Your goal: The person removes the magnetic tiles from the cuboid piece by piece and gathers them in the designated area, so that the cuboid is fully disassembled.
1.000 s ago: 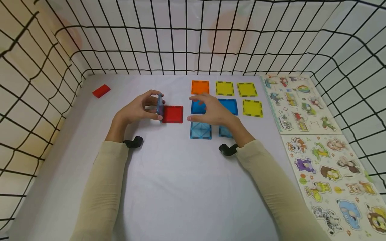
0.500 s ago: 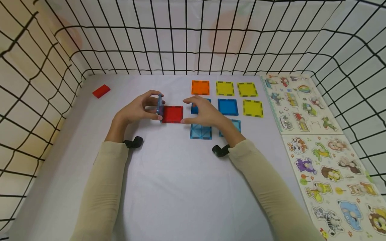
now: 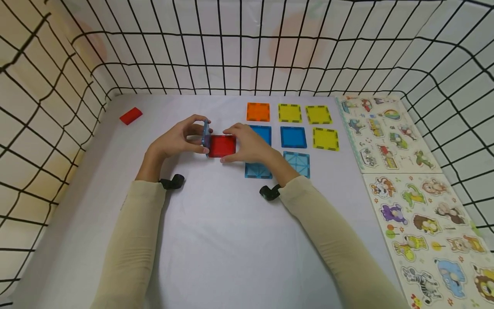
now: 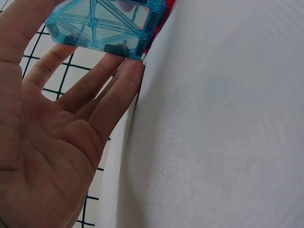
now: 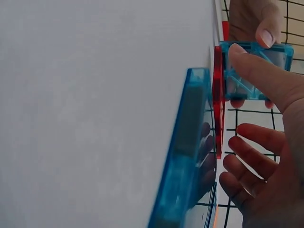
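Note:
My left hand (image 3: 175, 139) pinches a light-blue magnetic tile (image 3: 206, 136) between thumb and fingers. That tile stands upright along the left edge of a red magnetic tile (image 3: 222, 146), which lies flat on the table. My right hand (image 3: 251, 143) is at the red tile's right side, with thumb by its near edge and fingers by its far edge. In the right wrist view, the fingers (image 5: 254, 156) are spread and bent a little; whether they touch the red tile (image 5: 218, 114) I cannot tell. The left wrist view shows the light-blue tile's (image 4: 95, 28) ribbed face.
Right of the hands lie two dark-blue tiles (image 3: 293, 137), two light-blue tiles (image 3: 298, 163), an orange tile (image 3: 258, 112) and three yellow tiles (image 3: 325, 139). A red block (image 3: 131, 116) lies far left. Animal and vehicle picture boards (image 3: 420, 206) line the right side. Black wire mesh (image 3: 239, 66) surrounds the table.
My right hand has moved left from over the blue tiles to the red tile, uncovering a dark-blue and a light-blue tile. My left hand keeps holding the upright tile in place.

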Available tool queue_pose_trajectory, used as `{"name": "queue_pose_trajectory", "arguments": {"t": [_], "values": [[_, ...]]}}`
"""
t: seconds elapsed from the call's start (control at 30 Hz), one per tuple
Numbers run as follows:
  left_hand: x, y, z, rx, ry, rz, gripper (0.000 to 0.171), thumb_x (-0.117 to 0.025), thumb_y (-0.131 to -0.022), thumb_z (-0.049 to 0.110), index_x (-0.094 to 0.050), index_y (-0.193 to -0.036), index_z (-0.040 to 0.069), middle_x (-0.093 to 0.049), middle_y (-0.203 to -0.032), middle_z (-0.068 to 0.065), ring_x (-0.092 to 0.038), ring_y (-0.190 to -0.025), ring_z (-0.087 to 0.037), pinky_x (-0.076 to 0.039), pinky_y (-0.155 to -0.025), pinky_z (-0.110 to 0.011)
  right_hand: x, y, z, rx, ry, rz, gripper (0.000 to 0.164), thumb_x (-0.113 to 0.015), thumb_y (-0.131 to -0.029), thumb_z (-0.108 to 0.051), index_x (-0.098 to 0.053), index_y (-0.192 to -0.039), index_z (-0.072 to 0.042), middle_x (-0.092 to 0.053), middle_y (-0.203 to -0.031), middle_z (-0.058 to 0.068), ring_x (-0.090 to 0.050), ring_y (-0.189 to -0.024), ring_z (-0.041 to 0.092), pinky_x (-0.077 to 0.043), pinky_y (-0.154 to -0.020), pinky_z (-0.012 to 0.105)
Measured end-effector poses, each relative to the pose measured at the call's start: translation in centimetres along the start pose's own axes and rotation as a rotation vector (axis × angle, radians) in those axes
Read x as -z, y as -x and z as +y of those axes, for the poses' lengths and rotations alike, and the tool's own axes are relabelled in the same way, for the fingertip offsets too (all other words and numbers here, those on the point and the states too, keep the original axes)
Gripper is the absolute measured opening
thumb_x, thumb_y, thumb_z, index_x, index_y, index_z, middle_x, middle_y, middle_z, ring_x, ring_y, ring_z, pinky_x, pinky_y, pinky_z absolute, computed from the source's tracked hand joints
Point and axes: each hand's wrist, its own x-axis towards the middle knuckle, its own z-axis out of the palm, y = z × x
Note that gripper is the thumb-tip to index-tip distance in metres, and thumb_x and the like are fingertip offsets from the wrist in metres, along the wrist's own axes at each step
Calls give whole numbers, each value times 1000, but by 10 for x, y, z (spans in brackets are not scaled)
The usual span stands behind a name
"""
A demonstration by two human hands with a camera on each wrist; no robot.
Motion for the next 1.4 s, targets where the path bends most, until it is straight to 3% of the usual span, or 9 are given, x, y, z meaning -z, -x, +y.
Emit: {"name": "queue_pose_trajectory", "arguments": {"t": [0.33, 0.63, 0.8, 1.13, 1.4], "values": [[1, 0, -2, -12, 9, 4, 80, -87, -80, 7, -43, -146, 12, -62, -138, -10, -60, -127, -27, -50, -112, -47, -10, -10, -10, -8, 131, -38, 85, -80, -85, -48, -46, -155, -15, -46, -157, 8, -41, -140, 26, -52, -107, 44], [0, 1, -2, 0, 14, 7, 81, -87, -79, 2, -41, -145, 9, -60, -141, -16, -58, -128, -27, -52, -109, -37, -8, -8, -24, -38, 112, 6, 84, -89, -78, -39, -53, -149, -12, -53, -143, 9, -45, -133, 25, -58, -97, 41], [1, 0, -2, 10, -1, 15, 82, -86, -78, 1, -41, -146, 9, -59, -142, -17, -57, -130, -29, -50, -112, -44, -3, -4, -22, -53, 64, 47, 84, -90, -75, -38, -54, -147, -11, -54, -142, 10, -45, -130, 25, -59, -95, 41], [0, -1, -1, 35, -25, 13, 84, -89, -78, 9, -42, -147, 14, -58, -143, -10, -57, -128, -24, -48, -113, -47, 24, 23, -13, -52, -103, 118, 80, -88, -77, -37, -55, -146, -14, -53, -144, 7, -46, -132, 25, -61, -94, 42], [0, -1, -1, 29, -29, 6, 84, -89, -77, 5, -43, -147, 10, -58, -143, -15, -56, -126, -25, -47, -114, -42, 50, 56, 7, -31, -23, 113, 80, -85, -77, -43, -55, -147, -17, -48, -152, 8, -42, -136, 29, -59, -97, 48]]}}
